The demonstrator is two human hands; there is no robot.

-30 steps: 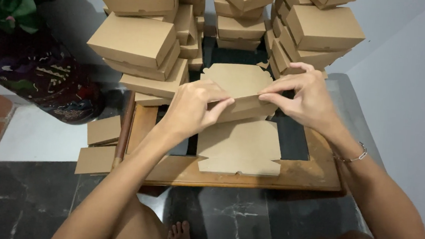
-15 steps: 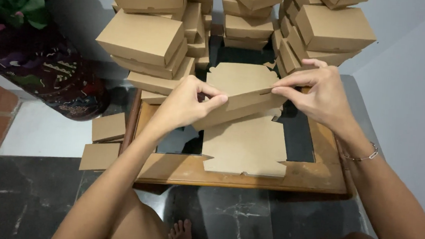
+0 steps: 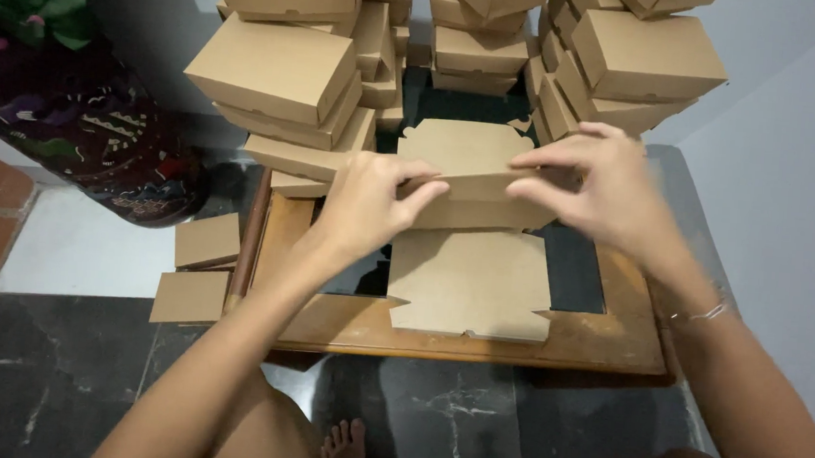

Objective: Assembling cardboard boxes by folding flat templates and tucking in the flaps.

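In the head view, a flat cardboard blank [image 3: 473,229] lay across the middle of the wooden-framed counter [image 3: 610,339], its near flap flat on the counter and its far part folded up. The left hand [image 3: 366,202] sat at the left of the blank's fold, thumb and fingers pressed together on the folded edge. The right hand [image 3: 597,190] sat at the right of the blank's fold, its fingers curled over the raised panel and pinching it, thumb below. A thin bracelet [image 3: 703,312] circled the right wrist. Beyond the blank, at the far side of the counter, stood stacks of finished boxes [image 3: 280,67], some tilted, reaching to the top of the view. Left of the counter, on the floor, lay two small cardboard scraps [image 3: 196,267], one partly over the other. Further left of the counter stood a dark patterned pot [image 3: 98,140] with green leaves. Below the counter's near edge, bare toes [image 3: 346,445] showed on the dark marble floor [image 3: 52,386].
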